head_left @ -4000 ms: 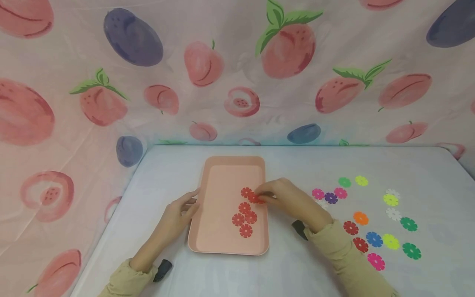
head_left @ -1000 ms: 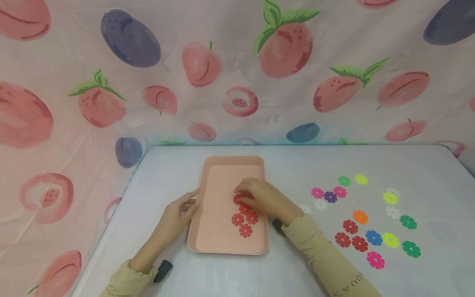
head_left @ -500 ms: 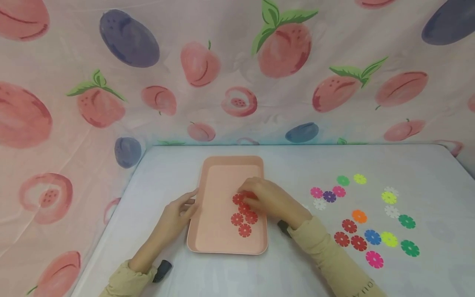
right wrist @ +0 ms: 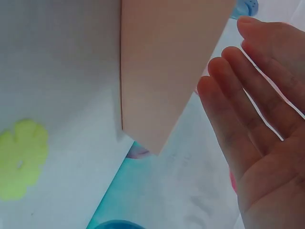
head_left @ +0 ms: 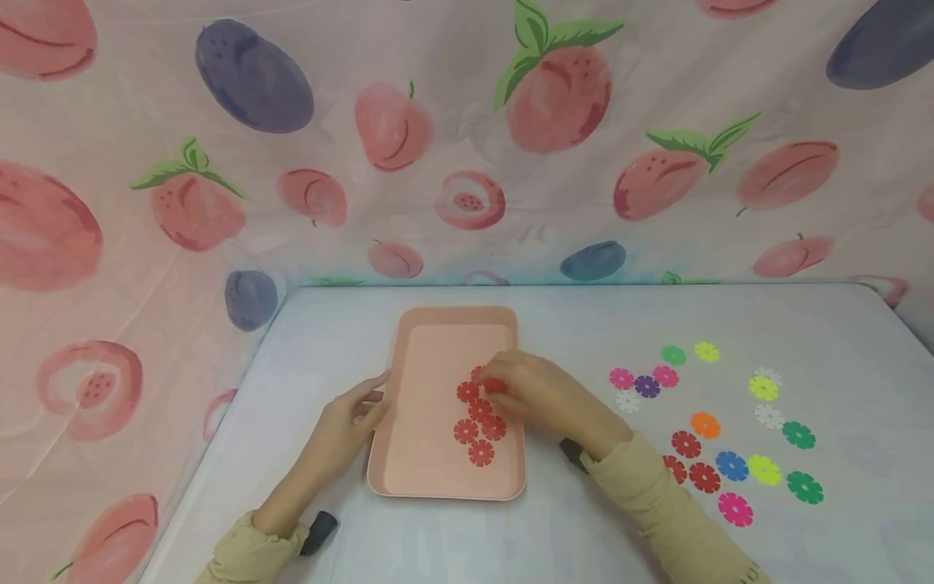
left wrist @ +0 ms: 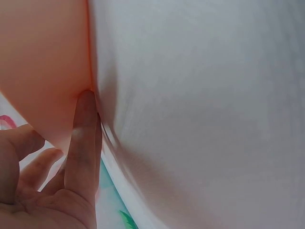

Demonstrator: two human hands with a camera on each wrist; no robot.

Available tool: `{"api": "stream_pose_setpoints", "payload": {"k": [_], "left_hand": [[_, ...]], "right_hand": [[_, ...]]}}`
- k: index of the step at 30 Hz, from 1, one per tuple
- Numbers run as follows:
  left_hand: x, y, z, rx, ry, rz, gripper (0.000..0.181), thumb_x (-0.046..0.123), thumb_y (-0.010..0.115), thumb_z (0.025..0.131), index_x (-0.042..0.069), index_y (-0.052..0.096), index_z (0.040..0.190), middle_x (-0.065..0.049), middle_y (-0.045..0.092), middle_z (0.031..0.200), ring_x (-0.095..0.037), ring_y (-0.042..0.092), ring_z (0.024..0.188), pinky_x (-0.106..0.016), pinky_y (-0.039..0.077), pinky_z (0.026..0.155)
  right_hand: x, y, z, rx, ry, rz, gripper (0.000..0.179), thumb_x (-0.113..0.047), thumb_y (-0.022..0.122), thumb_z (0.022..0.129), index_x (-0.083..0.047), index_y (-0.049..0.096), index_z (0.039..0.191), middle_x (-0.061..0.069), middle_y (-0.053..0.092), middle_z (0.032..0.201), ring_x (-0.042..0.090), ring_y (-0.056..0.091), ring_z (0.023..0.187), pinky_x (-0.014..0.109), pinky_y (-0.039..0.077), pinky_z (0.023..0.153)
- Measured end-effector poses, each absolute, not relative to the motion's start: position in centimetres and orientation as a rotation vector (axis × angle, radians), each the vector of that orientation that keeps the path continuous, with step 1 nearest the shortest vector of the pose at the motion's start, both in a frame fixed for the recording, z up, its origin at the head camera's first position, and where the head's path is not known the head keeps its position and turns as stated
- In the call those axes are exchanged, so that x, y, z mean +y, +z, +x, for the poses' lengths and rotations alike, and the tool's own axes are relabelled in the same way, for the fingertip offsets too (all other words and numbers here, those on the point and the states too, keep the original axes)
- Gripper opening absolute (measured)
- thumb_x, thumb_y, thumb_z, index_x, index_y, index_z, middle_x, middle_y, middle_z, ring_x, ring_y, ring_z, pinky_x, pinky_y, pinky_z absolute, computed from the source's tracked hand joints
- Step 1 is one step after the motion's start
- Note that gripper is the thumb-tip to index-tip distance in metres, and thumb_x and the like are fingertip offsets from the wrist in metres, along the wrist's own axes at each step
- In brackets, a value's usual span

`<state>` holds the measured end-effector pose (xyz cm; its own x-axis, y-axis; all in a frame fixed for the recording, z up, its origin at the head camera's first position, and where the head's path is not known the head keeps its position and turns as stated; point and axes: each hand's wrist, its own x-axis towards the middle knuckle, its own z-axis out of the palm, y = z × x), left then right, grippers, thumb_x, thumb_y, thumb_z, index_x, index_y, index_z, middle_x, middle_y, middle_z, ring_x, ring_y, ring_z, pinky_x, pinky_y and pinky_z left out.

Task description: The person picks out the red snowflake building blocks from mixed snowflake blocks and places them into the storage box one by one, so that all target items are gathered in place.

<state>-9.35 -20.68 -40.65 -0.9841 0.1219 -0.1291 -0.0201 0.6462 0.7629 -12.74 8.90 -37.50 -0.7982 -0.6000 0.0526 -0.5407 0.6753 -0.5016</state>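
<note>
Several red flower-shaped discs (head_left: pixel 481 453) form a small cluster in the right half of the pink tray (head_left: pixel 430 478). My right hand (head_left: pixel 536 389) is over the tray's right rim, fingertips down at the upper discs. Thumb and fingers pinch a red disc (head_left: pixel 497 385), partly covered by the fingers. The right wrist view shows the hand (right wrist: pixel 267 129) beside the tray's side, the disc out of sight. My left hand (head_left: pixel 341 426) touches the tray's left rim with index finger and thumb. In the left wrist view a straight finger (left wrist: pixel 82 148) rests against the tray wall.
Loose flower discs lie on the white table right of the tray: purple (head_left: pixel 646 387), orange (head_left: pixel 705 426), blue (head_left: pixel 732 466), dark red (head_left: pixel 704 478), and several yellow, green, white and pink ones. A fruit-print cloth (head_left: pixel 467 138) hangs behind the table.
Over the last second my right hand has shifted right, uncovering a disc at the cluster's top. Since four seconds ago the upper discs have been rearranged. My left hand has stayed put.
</note>
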Motion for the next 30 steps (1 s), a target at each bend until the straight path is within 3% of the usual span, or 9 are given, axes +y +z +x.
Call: {"api": "stream_pose_setpoints", "payload": {"k": [6, 18, 30], "left_hand": [[-20.7, -40.6, -9.4, 2.692, 1.258, 0.086, 0.049, 0.018, 0.058, 0.101, 0.014, 0.047, 0.148, -0.020, 0.063, 0.127, -0.038, 0.063, 0.117, -0.035, 0.059, 0.084], [-20.7, -40.7, -9.4, 2.690, 1.256, 0.082, 0.049, 0.018, 0.059, 0.101, 0.013, 0.047, 0.148, -0.020, 0.063, 0.127, -0.038, 0.063, 0.117, -0.035, 0.059, 0.084], [-20.6, -40.2, -9.2, 2.687, 1.279, 0.097, 0.049, 0.017, 0.058, 0.101, 0.012, 0.047, 0.148, -0.022, 0.062, 0.128, -0.038, 0.063, 0.116, -0.034, 0.060, 0.082]], "right_hand": [[9.6, -37.5, -12.4, 2.800, -0.756, -0.999, 0.022, -0.013, 0.079, 0.085, -0.009, 0.073, 0.105, 0.002, 0.069, 0.099, 0.016, 0.062, 0.094, 0.032, 0.056, 0.089], [11.2, -37.5, -11.7, 2.841, -0.690, -1.012, 0.023, -0.019, 0.075, 0.089, -0.009, 0.073, 0.110, 0.002, 0.071, 0.107, 0.017, 0.063, 0.103, 0.035, 0.056, 0.092], [13.2, -37.4, -10.5, 2.868, -0.627, -0.905, 0.032, -0.018, 0.078, 0.086, -0.013, 0.072, 0.117, 0.000, 0.071, 0.115, 0.021, 0.064, 0.114, 0.040, 0.054, 0.097]]}}
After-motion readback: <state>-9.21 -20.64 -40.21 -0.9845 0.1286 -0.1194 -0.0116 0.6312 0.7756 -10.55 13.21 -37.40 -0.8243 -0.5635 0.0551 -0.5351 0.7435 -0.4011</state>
